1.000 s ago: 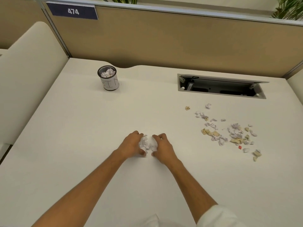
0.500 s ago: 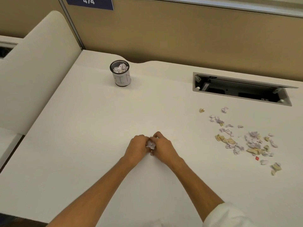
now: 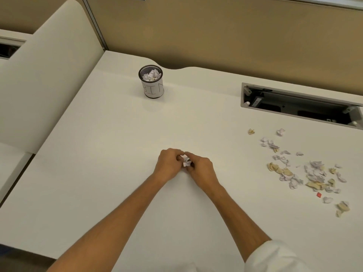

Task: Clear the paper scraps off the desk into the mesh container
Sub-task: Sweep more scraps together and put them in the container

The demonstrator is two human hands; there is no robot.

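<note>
Desk (image 3: 121, 146): white top, tan partition panel (image 3: 225, 30) along the far edge, cream side divider (image 3: 45, 79) on the left. An open cable tray (image 3: 298, 107) is recessed into the desk at far right.

Mesh container (image 3: 152, 82): upright near the far edge, left of centre, wrapped in a white label with handwritten "BIN". Crumpled paper already sits inside it, up to about rim level.

Loose paper scraps (image 3: 306, 173): white, pale purple and tan pieces scattered on the right part of the desk, in front of the cable tray, well apart from the container. One small red piece (image 3: 319, 194) lies among them near the front.

Left hand (image 3: 170, 165) and right hand (image 3: 202, 169): together at mid-desk, fingers curled closed around a small wad of white scraps (image 3: 185, 160) pinched between them. Whether the wad touches the desk, cannot tell. White sleeve (image 3: 273, 256) on the right arm.
</note>
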